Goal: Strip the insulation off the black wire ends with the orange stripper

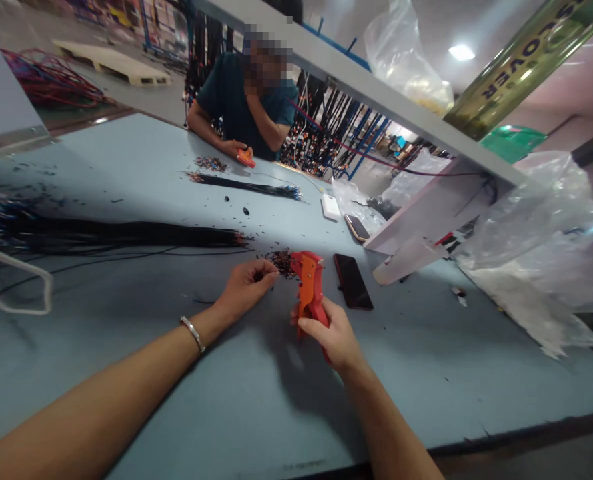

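Observation:
My right hand [333, 330] is wrapped around the handles of a red and orange wire stripper [309, 283], its head pointing away from me. Just left of the stripper's jaws, my left hand [249, 287] is closed in a pinch, apparently on a thin dark wire [203, 302] that shows beside the wrist; the pinched end is mostly hidden by the fingers. Beyond the fingertips lies a small heap of dark insulation scraps [282, 261]. A thick bundle of black wires [126, 235] stretches along the table to the left, its copper-coloured ends near my left hand.
Across the table [201, 393] sits a person [256, 100] with an orange tool [246, 157] at one hand. Before them lies a smaller wire bundle [246, 185]. Phones [353, 281], a white box [330, 207] and plastic bags [536, 213] are on the right, under a slanting shelf frame.

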Available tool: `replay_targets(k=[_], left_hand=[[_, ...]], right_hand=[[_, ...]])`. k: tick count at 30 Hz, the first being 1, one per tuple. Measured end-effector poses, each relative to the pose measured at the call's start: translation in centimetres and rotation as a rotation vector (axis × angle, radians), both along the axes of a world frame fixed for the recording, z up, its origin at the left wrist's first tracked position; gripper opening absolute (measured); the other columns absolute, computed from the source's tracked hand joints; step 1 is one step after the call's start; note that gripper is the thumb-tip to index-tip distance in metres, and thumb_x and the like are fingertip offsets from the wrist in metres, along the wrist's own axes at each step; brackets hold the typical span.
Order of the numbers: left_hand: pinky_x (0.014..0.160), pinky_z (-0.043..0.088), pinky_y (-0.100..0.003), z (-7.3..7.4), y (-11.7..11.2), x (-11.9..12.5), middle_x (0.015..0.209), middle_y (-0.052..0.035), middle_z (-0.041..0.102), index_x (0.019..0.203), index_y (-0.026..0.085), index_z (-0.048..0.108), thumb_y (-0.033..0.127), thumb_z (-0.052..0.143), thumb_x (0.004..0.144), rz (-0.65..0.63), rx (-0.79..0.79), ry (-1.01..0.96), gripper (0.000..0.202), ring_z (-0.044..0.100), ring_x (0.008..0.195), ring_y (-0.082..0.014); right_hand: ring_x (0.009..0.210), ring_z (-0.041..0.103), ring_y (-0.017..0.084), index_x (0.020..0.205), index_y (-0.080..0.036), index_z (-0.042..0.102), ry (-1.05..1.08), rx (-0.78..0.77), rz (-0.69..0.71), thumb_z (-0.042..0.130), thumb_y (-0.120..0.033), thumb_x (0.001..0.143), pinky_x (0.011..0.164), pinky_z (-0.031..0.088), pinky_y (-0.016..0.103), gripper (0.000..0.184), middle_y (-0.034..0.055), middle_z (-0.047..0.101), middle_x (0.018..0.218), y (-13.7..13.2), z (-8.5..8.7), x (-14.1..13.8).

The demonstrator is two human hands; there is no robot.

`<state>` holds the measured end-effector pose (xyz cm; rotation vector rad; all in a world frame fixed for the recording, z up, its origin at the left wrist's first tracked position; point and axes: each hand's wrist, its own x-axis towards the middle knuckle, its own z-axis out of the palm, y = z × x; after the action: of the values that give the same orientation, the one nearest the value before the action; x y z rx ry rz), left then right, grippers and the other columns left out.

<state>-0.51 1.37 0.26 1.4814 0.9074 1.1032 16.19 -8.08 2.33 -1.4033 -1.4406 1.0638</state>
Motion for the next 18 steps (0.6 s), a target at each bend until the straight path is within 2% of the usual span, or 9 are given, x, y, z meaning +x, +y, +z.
replay_targets(k=[2,5,7,12,18], left_hand=[[0.056,0.038,-0.021,0.1,-0.1,0.0,0.061,0.0023,0.055,0.068,0.015,0.061,0.036,0.062,0.072,-0.039,-0.036,-0.020,0.022,0.048,0.059,-0.0106],[0.063,0.043,-0.024,0.2,-0.3,0.1,0.068,-0.0014,0.064,0.072,0.014,0.066,0.040,0.066,0.068,-0.110,-0.091,-0.111,0.026,0.055,0.065,-0.0142],[0.068,0.046,-0.026,0.3,-0.4,0.2,0.072,-0.0032,0.068,0.075,0.014,0.068,0.039,0.069,0.065,-0.137,-0.129,-0.170,0.027,0.059,0.069,-0.0165],[0.072,0.048,-0.027,0.5,-0.5,0.4,0.074,-0.0025,0.071,0.075,0.016,0.071,0.033,0.071,0.062,-0.139,-0.185,-0.209,0.021,0.062,0.071,-0.0177],[0.078,0.050,-0.031,0.2,-0.3,0.3,0.080,-0.0041,0.074,0.076,0.017,0.073,0.026,0.071,0.061,-0.173,-0.209,-0.241,0.018,0.064,0.076,-0.0201]], right_hand=[[0.070,0.060,0.019,0.091,-0.017,0.060,-0.268,0.131,-0.038,0.057,-0.024,0.071,0.067,0.050,0.030,0.021,0.0030,0.064,0.080,0.1,0.1,-0.4],[0.083,0.062,0.022,0.110,-0.018,0.057,-0.554,0.321,-0.102,0.056,-0.021,0.070,0.078,0.050,0.032,0.040,0.0072,0.066,0.095,0.3,-0.3,-0.9],[0.089,0.062,0.024,0.116,-0.018,0.055,-0.671,0.379,-0.121,0.055,-0.020,0.070,0.082,0.049,0.034,0.046,0.0097,0.065,0.100,0.5,-0.9,-1.1],[0.095,0.061,0.026,0.120,-0.017,0.052,-0.797,0.411,-0.143,0.054,-0.020,0.071,0.087,0.048,0.036,0.049,0.0120,0.064,0.106,0.9,-1.7,-1.0],[0.096,0.061,0.026,0.119,-0.017,0.051,-0.820,0.418,-0.158,0.053,-0.020,0.073,0.087,0.048,0.036,0.046,0.0123,0.063,0.107,1.4,-2.0,-0.9]])
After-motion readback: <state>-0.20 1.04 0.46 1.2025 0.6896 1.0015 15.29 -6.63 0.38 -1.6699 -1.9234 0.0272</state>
